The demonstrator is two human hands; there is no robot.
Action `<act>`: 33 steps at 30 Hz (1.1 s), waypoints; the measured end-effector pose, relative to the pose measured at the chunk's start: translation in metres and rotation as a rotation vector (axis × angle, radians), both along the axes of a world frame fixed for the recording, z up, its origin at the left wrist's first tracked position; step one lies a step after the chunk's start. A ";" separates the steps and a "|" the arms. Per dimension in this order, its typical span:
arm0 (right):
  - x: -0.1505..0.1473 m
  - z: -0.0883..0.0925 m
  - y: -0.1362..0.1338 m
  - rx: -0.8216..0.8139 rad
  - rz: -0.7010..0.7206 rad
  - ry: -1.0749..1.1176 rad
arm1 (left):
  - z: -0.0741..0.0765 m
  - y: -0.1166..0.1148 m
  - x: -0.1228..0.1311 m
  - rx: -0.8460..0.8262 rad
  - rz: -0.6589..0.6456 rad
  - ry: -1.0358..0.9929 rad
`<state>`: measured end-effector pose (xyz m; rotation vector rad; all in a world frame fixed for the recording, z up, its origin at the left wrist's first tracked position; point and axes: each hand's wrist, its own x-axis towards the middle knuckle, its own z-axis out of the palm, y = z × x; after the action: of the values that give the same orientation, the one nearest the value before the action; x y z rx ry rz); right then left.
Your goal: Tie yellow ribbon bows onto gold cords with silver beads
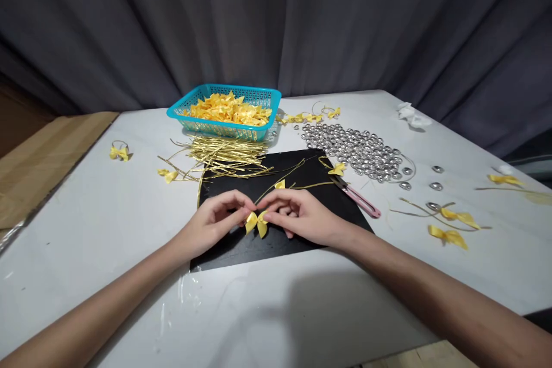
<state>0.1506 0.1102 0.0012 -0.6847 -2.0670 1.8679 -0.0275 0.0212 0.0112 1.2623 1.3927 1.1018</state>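
Note:
Between my two hands, above a black mat [241, 250], is a yellow ribbon bow [257, 223]. My left hand [221, 221] pinches its left side with thumb and forefinger. On the other side, the thumb and fingers of my right hand [302, 215] close on the bow's right loop. A gold twist tie [276, 183] runs up from near my fingertips; whether it is attached to the bow is hidden by the fingers. Another yellow bow [280, 184] lies just beyond my right hand. Pink-handled scissors [362, 202] rest at the mat's right edge.
Behind the mat lies a pile of gold twist ties [228, 152]. A blue basket [181, 121] full of yellow bows stands at the back. Shiny silver beads [353, 149] spread to the right, with loose bows [448, 236] near them. Cardboard [47, 155] borders the table's left side.

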 end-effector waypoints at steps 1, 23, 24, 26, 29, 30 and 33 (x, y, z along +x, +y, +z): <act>0.000 0.000 0.000 0.002 0.002 0.007 | 0.000 0.000 -0.001 0.005 -0.018 0.032; 0.005 0.010 0.008 0.334 0.227 -0.125 | 0.001 -0.003 -0.012 0.321 -0.364 1.010; 0.005 0.011 0.008 0.363 0.246 -0.124 | 0.001 -0.003 -0.011 0.328 -0.379 1.029; 0.006 0.014 0.008 0.416 0.272 -0.119 | 0.003 -0.004 -0.010 0.339 -0.403 1.058; 0.007 0.017 0.009 0.474 0.300 -0.122 | 0.006 -0.005 -0.009 0.328 -0.428 1.065; 0.008 0.018 0.010 0.483 0.308 -0.128 | 0.007 -0.005 -0.009 0.315 -0.434 1.055; 0.009 0.019 0.011 0.478 0.330 -0.152 | 0.012 -0.004 -0.009 0.250 -0.462 0.999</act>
<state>0.1596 0.1210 0.0200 -0.3901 -2.7252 1.3968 -0.0363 0.0173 0.0229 2.3565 1.5208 0.2888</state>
